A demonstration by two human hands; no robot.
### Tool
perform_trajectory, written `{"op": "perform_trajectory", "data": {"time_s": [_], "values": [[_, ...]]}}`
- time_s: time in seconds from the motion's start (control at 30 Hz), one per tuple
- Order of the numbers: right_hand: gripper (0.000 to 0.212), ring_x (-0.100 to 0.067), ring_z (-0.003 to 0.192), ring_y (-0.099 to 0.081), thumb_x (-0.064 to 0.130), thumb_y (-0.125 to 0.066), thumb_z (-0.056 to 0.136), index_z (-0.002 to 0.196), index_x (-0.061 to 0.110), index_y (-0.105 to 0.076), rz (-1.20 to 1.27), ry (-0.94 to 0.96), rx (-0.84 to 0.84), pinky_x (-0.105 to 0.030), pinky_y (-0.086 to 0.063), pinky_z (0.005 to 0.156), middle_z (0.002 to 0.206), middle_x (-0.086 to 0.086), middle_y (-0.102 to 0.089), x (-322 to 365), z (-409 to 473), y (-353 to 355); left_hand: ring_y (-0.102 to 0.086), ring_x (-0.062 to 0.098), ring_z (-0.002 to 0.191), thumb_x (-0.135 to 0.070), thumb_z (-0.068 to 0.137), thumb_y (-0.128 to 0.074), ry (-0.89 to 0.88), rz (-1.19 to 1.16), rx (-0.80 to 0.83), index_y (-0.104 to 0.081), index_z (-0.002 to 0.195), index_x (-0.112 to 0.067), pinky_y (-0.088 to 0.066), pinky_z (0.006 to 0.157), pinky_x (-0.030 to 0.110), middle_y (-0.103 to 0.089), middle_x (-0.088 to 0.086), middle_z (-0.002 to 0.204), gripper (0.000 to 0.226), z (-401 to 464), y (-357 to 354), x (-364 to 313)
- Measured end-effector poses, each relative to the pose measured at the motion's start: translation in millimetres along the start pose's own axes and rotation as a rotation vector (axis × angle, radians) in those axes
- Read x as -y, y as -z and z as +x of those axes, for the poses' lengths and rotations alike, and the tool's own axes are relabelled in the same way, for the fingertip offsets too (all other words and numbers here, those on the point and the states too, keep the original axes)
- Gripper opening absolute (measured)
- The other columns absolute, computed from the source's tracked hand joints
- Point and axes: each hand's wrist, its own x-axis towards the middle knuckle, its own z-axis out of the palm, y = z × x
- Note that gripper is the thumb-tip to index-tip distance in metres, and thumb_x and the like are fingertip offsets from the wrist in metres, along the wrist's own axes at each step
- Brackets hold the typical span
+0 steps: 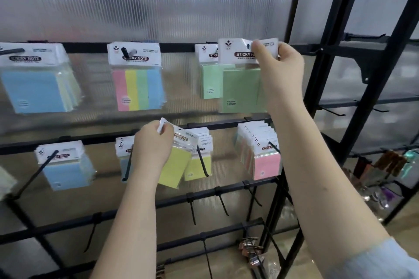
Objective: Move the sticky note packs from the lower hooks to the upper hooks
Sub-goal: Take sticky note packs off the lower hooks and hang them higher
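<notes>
My right hand (280, 68) pinches the white header of a green sticky note pack (241, 88) at the upper rail, in front of another green pack (209, 81) hanging there. My left hand (153, 145) grips the header of a yellow pack (174, 170) at the lower row, tilted in front of more yellow packs (198, 165) on their hook (203, 163). On the upper hooks hang a blue stack (36, 90) and a four-colour pack (138, 88). On the lower hooks hang blue packs (65, 170) and a pink stack (265, 161).
A black metal rack frame (322, 88) stands to the right with bare hooks (333, 112). Lower rails carry several bare hooks (223, 205). Key rings or small trinkets (385, 165) hang far right. A ribbed translucent panel (158, 2) backs the display.
</notes>
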Motion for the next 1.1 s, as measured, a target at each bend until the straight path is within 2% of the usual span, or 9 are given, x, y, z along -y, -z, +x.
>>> {"op": "perform_trajectory", "data": {"time_s": [0.13,0.33,0.47,0.53,0.63,0.77,0.93,1.0,1.1], "values": [[0.013,-0.005,0.058,-0.057,0.022,-0.064,0.087,0.079,0.013,-0.063,0.016,-0.038,0.1,-0.021,-0.047,0.058,0.065,0.013,-0.062,-3.9,5.7,4.6,-0.023,0.02,0.055,-0.019,0.09,-0.04,0.037,0.0,-0.055,-0.026,0.061,-0.013,-0.016,0.051,0.031,-0.029,0.003,0.058,0.033,-5.9,-2.8,-4.0],[0.031,-0.013,0.063,-0.045,0.026,-0.063,0.086,0.081,-0.004,-0.057,-0.001,-0.031,0.185,-0.024,-0.036,0.056,0.072,-0.005,-0.052,-17.9,16.3,0.5,-0.025,0.019,0.056,-0.02,0.091,-0.04,0.075,-0.004,-0.137,-0.029,0.064,-0.011,-0.017,0.052,0.03,-0.031,0.006,0.062,0.031,-17.3,-5.6,-14.1],[0.031,-0.002,0.046,-0.037,0.024,-0.061,0.091,0.065,0.017,-0.045,-0.034,-0.066,0.221,-0.012,-0.027,0.04,0.06,0.005,-0.045,-25.6,30.4,-9.8,-0.023,0.019,0.056,-0.02,0.092,-0.04,0.081,0.024,-0.151,-0.027,0.064,-0.011,-0.016,0.052,0.03,-0.028,0.005,0.061,0.031,-23.2,-5.8,-16.5],[0.035,0.0,0.041,-0.032,0.024,-0.06,0.092,0.063,0.021,-0.04,-0.032,-0.103,0.243,-0.014,-0.025,0.04,0.056,0.009,-0.038,-30.1,37.2,-17.7,-0.021,0.019,0.057,-0.02,0.091,-0.04,0.082,0.042,-0.172,-0.028,0.066,-0.011,-0.014,0.053,0.031,-0.026,0.005,0.062,0.029,-24.7,-4.4,-16.2],[0.044,-0.009,0.05,-0.024,0.024,-0.062,0.09,0.06,0.02,-0.03,-0.049,-0.119,0.219,-0.022,-0.019,0.045,0.057,0.006,-0.028,-39.8,50.0,-32.8,-0.021,0.019,0.056,-0.019,0.091,-0.041,0.078,0.036,-0.202,-0.026,0.064,-0.012,-0.014,0.053,0.03,-0.025,0.003,0.059,0.032,-27.1,-3.3,-16.7],[0.022,-0.014,0.062,-0.03,0.025,-0.067,0.085,0.075,0.017,-0.048,-0.106,-0.081,0.195,-0.026,-0.026,0.055,0.069,-0.003,-0.038,-49.2,66.9,-47.6,-0.022,0.018,0.055,-0.019,0.091,-0.041,0.067,0.017,-0.207,-0.025,0.063,-0.013,-0.015,0.053,0.029,-0.025,0.002,0.058,0.034,-31.9,-3.0,-20.9],[0.027,-0.014,0.059,-0.034,0.028,-0.067,0.085,0.074,0.011,-0.049,-0.193,-0.06,0.207,-0.026,-0.026,0.05,0.066,0.001,-0.042,-58.0,80.3,-52.6,-0.023,0.017,0.055,-0.02,0.092,-0.041,0.073,-0.001,-0.205,-0.025,0.062,-0.014,-0.018,0.054,0.028,-0.027,0.001,0.058,0.034,-38.0,-1.5,-29.3],[0.023,-0.015,0.066,-0.04,0.026,-0.067,0.084,0.081,0.006,-0.058,-0.178,-0.038,0.196,-0.027,-0.03,0.055,0.073,-0.001,-0.049,-61.3,82.1,-51.7,-0.025,0.018,0.056,-0.019,0.092,-0.041,0.08,-0.008,-0.209,-0.029,0.063,-0.012,-0.02,0.055,0.029,-0.03,0.003,0.059,0.033,-39.6,-0.4,-31.8],[0.016,-0.011,0.075,-0.051,0.021,-0.063,0.086,0.098,0.01,-0.062,-0.157,-0.035,0.196,-0.021,-0.036,0.067,0.084,0.003,-0.058,-66.8,80.3,-43.3,-0.029,0.019,0.06,-0.019,0.093,-0.041,0.088,-0.026,-0.221,-0.034,0.065,-0.006,-0.022,0.057,0.03,-0.035,0.011,0.062,0.031,-41.8,0.2,-35.3]]}}
